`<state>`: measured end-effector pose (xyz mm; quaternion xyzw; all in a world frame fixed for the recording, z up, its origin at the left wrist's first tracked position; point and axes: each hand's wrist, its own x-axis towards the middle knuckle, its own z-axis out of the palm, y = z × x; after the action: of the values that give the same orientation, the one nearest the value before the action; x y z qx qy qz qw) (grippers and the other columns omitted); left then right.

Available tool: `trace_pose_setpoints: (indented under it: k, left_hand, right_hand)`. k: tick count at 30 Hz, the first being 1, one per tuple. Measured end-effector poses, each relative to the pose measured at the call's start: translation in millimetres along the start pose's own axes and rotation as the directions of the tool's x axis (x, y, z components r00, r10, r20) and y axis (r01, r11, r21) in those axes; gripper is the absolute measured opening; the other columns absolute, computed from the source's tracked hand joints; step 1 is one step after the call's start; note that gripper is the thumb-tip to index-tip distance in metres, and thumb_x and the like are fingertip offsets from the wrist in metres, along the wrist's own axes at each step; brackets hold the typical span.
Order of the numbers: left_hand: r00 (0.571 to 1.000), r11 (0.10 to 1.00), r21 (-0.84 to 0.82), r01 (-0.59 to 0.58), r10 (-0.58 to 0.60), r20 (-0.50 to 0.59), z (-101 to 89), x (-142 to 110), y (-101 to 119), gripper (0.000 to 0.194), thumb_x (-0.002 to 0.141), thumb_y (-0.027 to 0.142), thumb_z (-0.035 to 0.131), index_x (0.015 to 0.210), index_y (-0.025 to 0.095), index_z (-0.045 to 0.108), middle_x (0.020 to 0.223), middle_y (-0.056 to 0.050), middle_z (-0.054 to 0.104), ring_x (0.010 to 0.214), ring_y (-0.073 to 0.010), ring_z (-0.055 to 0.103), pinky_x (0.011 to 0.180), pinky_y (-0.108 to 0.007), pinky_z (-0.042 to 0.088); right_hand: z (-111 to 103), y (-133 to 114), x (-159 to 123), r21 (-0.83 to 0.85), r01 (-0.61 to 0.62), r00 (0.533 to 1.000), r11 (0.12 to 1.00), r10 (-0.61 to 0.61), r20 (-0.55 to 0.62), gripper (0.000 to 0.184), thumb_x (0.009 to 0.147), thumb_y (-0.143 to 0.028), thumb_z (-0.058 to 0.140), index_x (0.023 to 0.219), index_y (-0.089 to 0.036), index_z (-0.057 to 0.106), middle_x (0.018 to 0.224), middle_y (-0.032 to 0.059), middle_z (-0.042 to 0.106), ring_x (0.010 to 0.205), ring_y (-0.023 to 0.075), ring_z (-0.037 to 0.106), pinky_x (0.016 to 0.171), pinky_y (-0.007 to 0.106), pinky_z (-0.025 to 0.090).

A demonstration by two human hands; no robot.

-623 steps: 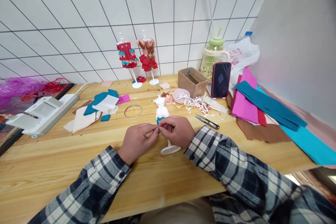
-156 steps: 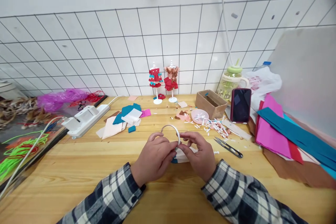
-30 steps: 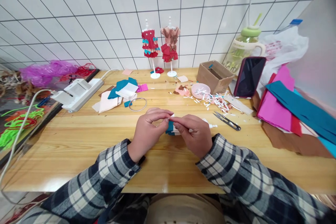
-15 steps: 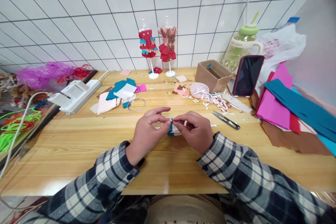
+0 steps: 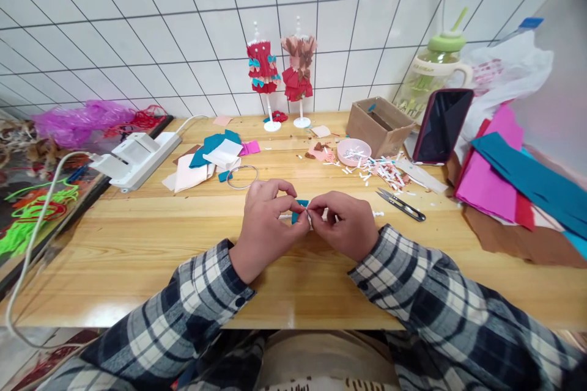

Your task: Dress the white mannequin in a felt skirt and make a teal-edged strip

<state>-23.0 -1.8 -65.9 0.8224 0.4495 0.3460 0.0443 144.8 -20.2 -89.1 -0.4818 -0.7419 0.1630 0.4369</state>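
Grip: both narrow, thumb and forefinger pinched on the left hand (image 5: pixel 270 226) and the right hand (image 5: pixel 347 225), their fingertips meeting (anything between them is too small to tell).
White stand (image 5: pixel 285 216): lying on its side on the bench (image 5: pixel 151 256), behind the hands and partly hidden by them, its knobbed end pointing right.
Teal piece (image 5: pixel 299 203): around the stand's lower part, just behind the left fingertips.
Metal ring (image 5: pixel 243 166): flat, near the left hand, beside the loose sheets (image 5: pixel 191 172).
Snips (image 5: pixel 401 204): near the right hand, blades toward the scraps (image 5: pixel 389 171).
Dressed stands (image 5: pixel 298 76): two, upright by the tiled wall.
Phone (image 5: pixel 443 125): propped upright, right of the cardboard box (image 5: pixel 365 134).
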Motion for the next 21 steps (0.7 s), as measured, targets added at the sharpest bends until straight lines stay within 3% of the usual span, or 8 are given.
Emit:
trace_pose_setpoints:
  k: [3,8,15,18,21]
  left_hand:
    - [1.0,1.0,-0.009,-0.015,0.015,0.013,-0.2,-1.0,-0.3,0.01,0.073,0.025,0.064,0.064,0.022,0.065,0.088,-0.002,0.064,0.083,-0.0196,0.055,0.085,-0.04,0.038]
    - [0.999,0.999,-0.053,-0.009,0.011,0.041,1.2,-2.1,0.1,0.008,0.074,0.022,0.063,0.066,0.021,0.063,0.089,-0.002,0.064,0.086,-0.0198,0.055,0.086,-0.039,0.039]
    - [0.999,0.996,-0.092,-0.021,0.023,0.026,0.9,-1.5,-1.0,0.008,0.078,0.022,0.062,0.072,0.022,0.066,0.093,-0.002,0.065,0.089,-0.0191,0.055,0.086,-0.038,0.039]
    - [0.999,0.992,-0.121,-0.039,0.041,0.016,0.3,-1.7,-1.9,0.008,0.08,0.022,0.061,0.075,0.022,0.068,0.093,-0.003,0.065,0.09,-0.0186,0.055,0.086,-0.038,0.039]
    - [0.998,0.985,-0.165,-0.055,0.055,0.001,-0.5,-2.3,-1.8,0.008,0.08,0.02,0.062,0.076,0.022,0.069,0.091,-0.003,0.064,0.088,-0.018,0.055,0.084,-0.037,0.04]
  right_hand:
    - [-0.8,-1.3,0.3,-0.002,-0.009,0.998,1.0,0.009,0.059,0.003,0.078,-0.023,0.059,0.078,-0.022,0.062,0.065,-0.0042,0.063,0.051,0.0086,0.051,0.052,0.021,0.039]
    - [1.4,-1.8,1.1,0.159,-0.172,0.983,0.972,0.16,0.088,0.004,0.073,-0.02,0.06,0.075,-0.022,0.058,0.058,-0.0063,0.056,0.048,0.0079,0.047,0.047,0.02,0.036]
    - [3.6,-1.3,2.9,0.437,-0.341,0.939,0.832,0.283,0.193,0.004,0.077,-0.023,0.057,0.076,-0.02,0.055,0.058,-0.0057,0.053,0.047,0.0072,0.042,0.043,0.019,0.033]
    - [2.3,-1.1,4.0,0.502,-0.373,0.928,0.78,0.301,0.222,0.007,0.078,-0.025,0.057,0.077,-0.02,0.054,0.059,-0.0052,0.053,0.049,0.0075,0.043,0.045,0.019,0.034]
    - [-0.2,1.5,5.7,0.482,-0.367,0.93,0.796,0.318,0.183,0.007,0.078,-0.025,0.057,0.077,-0.02,0.053,0.057,-0.0058,0.05,0.047,0.0075,0.041,0.045,0.019,0.033]
